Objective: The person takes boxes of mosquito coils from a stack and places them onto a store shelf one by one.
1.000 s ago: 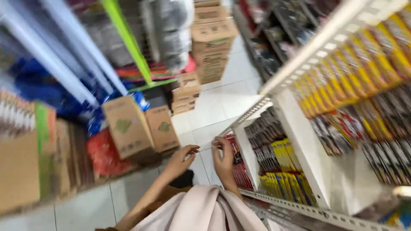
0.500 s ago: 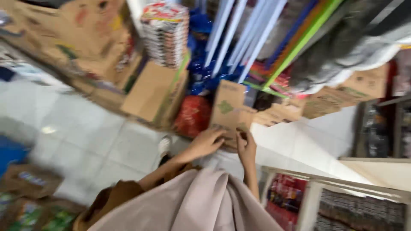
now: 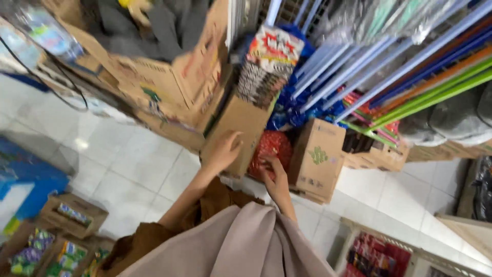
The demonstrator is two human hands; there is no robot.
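Left hand: your left hand lies spread, fingers loosely curled, against the flat brown face of a tall cardboard carton; it holds nothing.
Right hand: your right hand reaches the lower edge of a red mesh-patterned bag, fingers bent on it; whether it truly grips, you cannot tell.
Red bag: rounded, soft-looking, wedged between the tall carton and a smaller cardboard box bearing a green mark.
Above: a shrink-wrapped pack, glossy, in red, white and black, sits on the tall carton.
Behind: long slim poles in blue, green and orange lean over the boxes.
Floor: pale glossy tiles.
Near you: beige draped cloth covers the lower view.
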